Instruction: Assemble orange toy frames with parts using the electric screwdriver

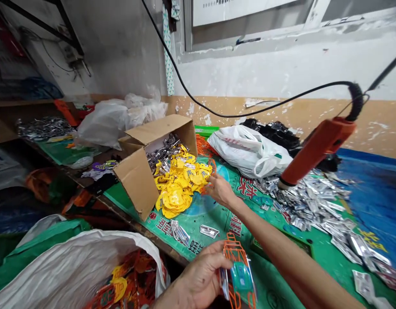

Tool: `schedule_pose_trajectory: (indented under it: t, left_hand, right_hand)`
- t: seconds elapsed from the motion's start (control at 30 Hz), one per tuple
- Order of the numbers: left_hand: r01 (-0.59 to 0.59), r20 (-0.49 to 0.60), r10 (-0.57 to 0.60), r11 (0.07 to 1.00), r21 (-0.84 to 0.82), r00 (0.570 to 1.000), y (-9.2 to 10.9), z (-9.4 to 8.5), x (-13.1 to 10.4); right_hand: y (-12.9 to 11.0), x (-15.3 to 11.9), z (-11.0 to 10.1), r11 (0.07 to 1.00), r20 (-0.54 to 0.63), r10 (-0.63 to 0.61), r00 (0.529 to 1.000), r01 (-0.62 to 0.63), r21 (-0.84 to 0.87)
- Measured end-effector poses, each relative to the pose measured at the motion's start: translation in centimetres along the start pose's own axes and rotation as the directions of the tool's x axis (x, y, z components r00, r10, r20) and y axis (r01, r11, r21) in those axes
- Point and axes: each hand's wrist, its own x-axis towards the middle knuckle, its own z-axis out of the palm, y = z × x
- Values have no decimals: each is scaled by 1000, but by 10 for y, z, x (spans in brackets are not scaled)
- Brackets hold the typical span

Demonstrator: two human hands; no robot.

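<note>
My left hand (206, 272), low in the middle, is closed around an orange openwork plastic frame (233, 245) with a translucent teal piece (242, 277) at its centre. Shiny silver edges show along the frame's sides. My right hand (221, 189) reaches forward to the edge of a heap of yellow plastic parts (180, 182). Its fingers are bent around another orange openwork piece (212, 164), which shows above and below them; the fingertips are partly hidden. The yellow parts spill from a cardboard box (136, 182) lying on its side, with dark silvery parts (164, 150) deeper inside.
An orange power screwdriver (318, 150) hangs by a black cable at the right, above a spread of silver pieces (309, 199). Behind lies a white plastic bag (249, 150). A white sack (82, 262) of orange and yellow parts stands below the table edge, lower left.
</note>
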Motion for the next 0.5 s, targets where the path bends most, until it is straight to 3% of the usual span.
schedule_pose_trajectory:
  t: [0.13, 0.3, 0.4, 0.5]
  left_hand:
    - [-22, -1, 22, 1000, -17, 1000, 7, -3, -2]
    - [-48, -47, 46, 998, -40, 998, 12, -9, -3]
    - [-33, -102, 29, 999, -43, 994, 14, -14, -2]
    - [-39, -140, 31, 998, -54, 990, 17, -18, -1]
  right_hand:
    - [-8, 30, 21, 984, 43, -6, 999, 14, -180]
    - [-14, 38, 35, 973, 68, -24, 997, 40, -228]
    - [-14, 35, 22, 979, 35, -10, 999, 17, -205]
    - [-11, 13, -9, 988, -21, 20, 1000, -23, -151]
